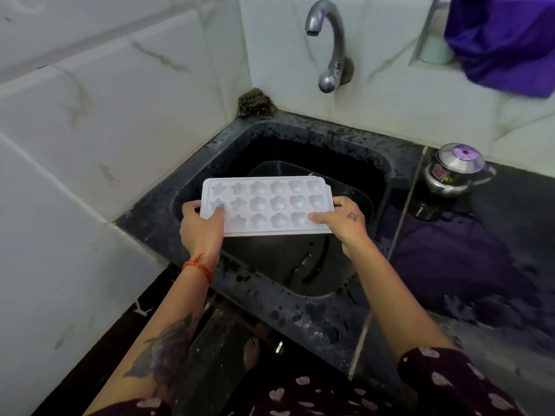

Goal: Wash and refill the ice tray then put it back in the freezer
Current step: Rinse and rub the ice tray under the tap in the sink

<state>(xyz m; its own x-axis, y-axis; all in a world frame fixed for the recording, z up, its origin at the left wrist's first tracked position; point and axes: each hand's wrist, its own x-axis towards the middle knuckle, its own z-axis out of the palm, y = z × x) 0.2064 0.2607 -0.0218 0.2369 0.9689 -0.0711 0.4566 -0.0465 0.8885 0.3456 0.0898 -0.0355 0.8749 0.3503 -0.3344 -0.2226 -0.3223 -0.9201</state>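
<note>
white plastic ice tray (267, 207), held level at frame centre over a dark sink (303, 132), both short ends gripped: left hand (201, 226) closed on one end, thumb on top, right hand (345, 221) closed on the other. it looks light and stiff, likely slick once wet, so the end rims seem the surest hold. tap (329, 45), upper centre, shows no water. whether the moulded cells hold anything is hard to tell; a dark tub (354, 195) beneath is largely hidden.
</note>
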